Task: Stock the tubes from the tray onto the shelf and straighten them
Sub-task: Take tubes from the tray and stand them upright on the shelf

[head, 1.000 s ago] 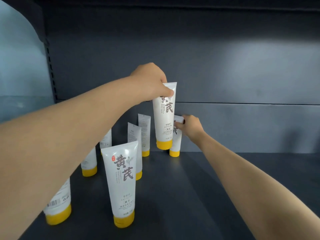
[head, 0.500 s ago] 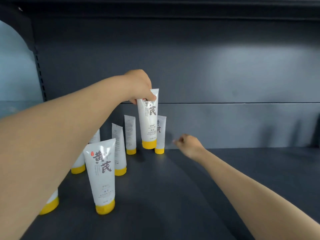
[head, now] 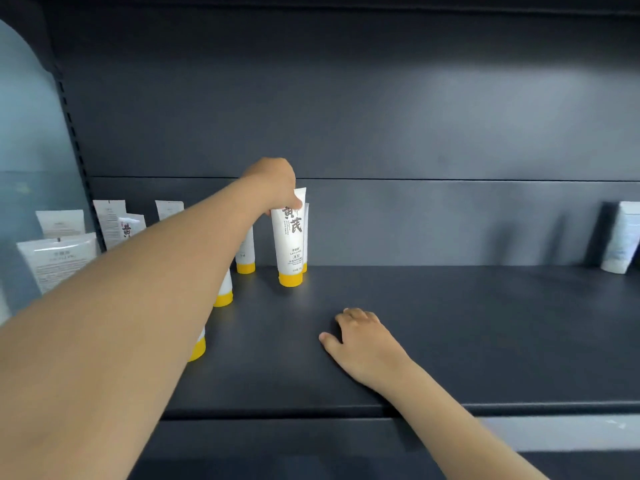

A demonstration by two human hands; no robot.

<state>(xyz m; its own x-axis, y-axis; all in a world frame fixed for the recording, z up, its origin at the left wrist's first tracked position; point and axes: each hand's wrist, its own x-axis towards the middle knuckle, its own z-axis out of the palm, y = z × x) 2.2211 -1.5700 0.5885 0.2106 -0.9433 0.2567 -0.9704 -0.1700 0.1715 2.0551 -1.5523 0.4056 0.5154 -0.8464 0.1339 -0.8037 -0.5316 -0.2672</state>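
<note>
A white tube with a yellow cap (head: pixel 291 244) stands cap-down on the dark shelf (head: pixel 450 323), near the back wall. My left hand (head: pixel 273 185) pinches its top edge. Right behind it another tube (head: pixel 305 233) is mostly hidden. More tubes stand to the left, partly behind my left forearm: one at the back (head: pixel 245 256), one nearer (head: pixel 224 292) and one nearest me (head: pixel 197 346). My right hand (head: pixel 360 337) rests on the shelf in front, fingers loosely bent, holding nothing.
Several tubes (head: pixel 57 261) show at the far left beside a perforated upright (head: pixel 74 133), seemingly a reflection in a glossy side panel. A pale tube (head: pixel 621 237) leans at the far right. The shelf's front edge (head: pixel 519 408) runs below my right hand.
My right hand let go of the rear tube and drew back and down onto the shelf. My left hand set its tube down in front of that rear tube. The view shifted right.
</note>
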